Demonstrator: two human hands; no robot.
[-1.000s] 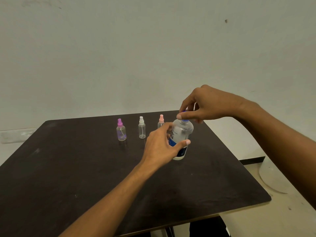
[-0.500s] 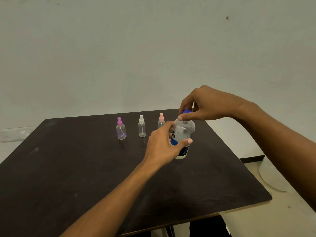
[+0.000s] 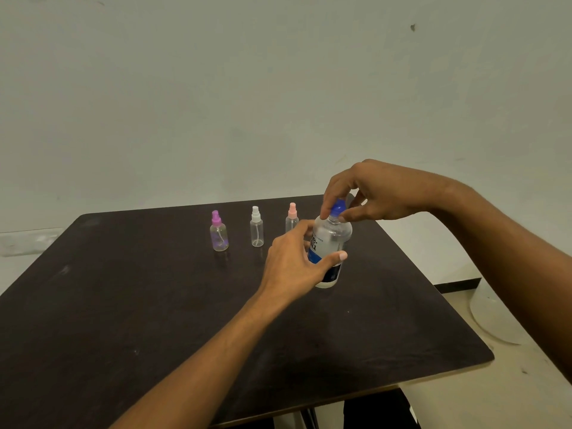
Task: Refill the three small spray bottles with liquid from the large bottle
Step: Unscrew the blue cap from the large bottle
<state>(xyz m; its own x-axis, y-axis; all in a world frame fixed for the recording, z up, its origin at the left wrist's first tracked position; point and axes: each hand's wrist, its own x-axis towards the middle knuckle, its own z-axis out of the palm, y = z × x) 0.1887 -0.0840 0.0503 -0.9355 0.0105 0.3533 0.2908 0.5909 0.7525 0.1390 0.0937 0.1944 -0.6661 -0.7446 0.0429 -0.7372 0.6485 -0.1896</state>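
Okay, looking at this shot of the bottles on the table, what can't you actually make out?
Head view only:
- large bottle: label mostly covered by the left hand gripping it; few letters show.
- blue cap: pinched by the right hand; whether it is loosened cannot be told.
- pink-capped spray bottle: lower body hidden behind the left hand.
- purple-capped spray bottle and white-capped spray bottle: too small to judge liquid levels.
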